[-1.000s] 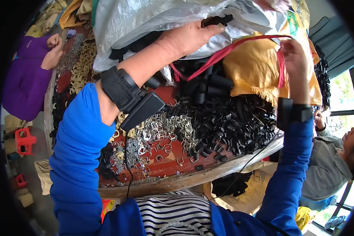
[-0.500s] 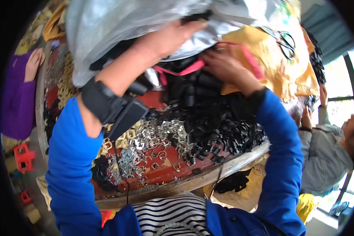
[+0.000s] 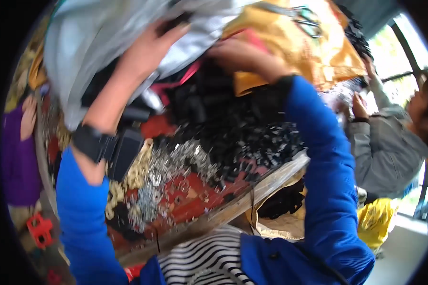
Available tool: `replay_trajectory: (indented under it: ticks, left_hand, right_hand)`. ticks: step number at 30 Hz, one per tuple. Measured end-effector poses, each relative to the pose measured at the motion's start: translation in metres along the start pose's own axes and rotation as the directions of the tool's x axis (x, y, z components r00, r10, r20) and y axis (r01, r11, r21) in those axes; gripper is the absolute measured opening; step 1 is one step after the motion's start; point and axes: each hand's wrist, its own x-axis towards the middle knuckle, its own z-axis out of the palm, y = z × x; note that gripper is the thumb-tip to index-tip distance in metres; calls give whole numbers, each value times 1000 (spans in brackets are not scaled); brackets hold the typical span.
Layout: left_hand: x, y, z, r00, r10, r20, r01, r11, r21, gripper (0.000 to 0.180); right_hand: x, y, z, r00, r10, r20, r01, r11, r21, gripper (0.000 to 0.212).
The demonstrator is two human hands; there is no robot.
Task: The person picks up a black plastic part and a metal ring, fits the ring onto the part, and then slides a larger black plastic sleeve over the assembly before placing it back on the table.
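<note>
White translucent plastic forms one large sack (image 3: 76, 61) over the far left part of a red-topped bench with a pale wooden rim (image 3: 276, 180). At its mouth, the left hand (image 3: 147, 52) has its thumb and curled fingers closed about one small dark piece (image 3: 177, 21). One narrow red fabric strip (image 3: 191, 71) runs from beside the sack's mouth toward the right hand (image 3: 240, 54); those fingers are blurred, so I cannot tell how far open they are or whether they grip it. One yellow-orange woven sack (image 3: 271, 33) lies along the far right part, with one pair of dark-handled scissors (image 3: 308, 23) on top. Nearer the front edge are three heaps, their pieces too many to count: small black parts (image 3: 257, 142), silvery metal clips (image 3: 192, 154) and beige rings (image 3: 137, 168). Two other people sit or stand at the bench's left and right edges.
</note>
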Motion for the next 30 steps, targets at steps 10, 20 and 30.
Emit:
replay_trajectory:
  ticks: [10,20,30]
  left_hand:
    - [1,-12,9,930,312,-193,-280,944,177,51]
    - [5,-4,15,995,58,-80,-42,982,186,56]
    - [37,-19,-26,893,374,250,-448,693,565,41]
  right_hand:
    - [17,-44,4,906,390,167,-352,911,-214,22]
    - [17,-19,42,986,103,-131,-101,995,27,36]
    - [32,-24,48,919,388,67,-387,856,342,39]
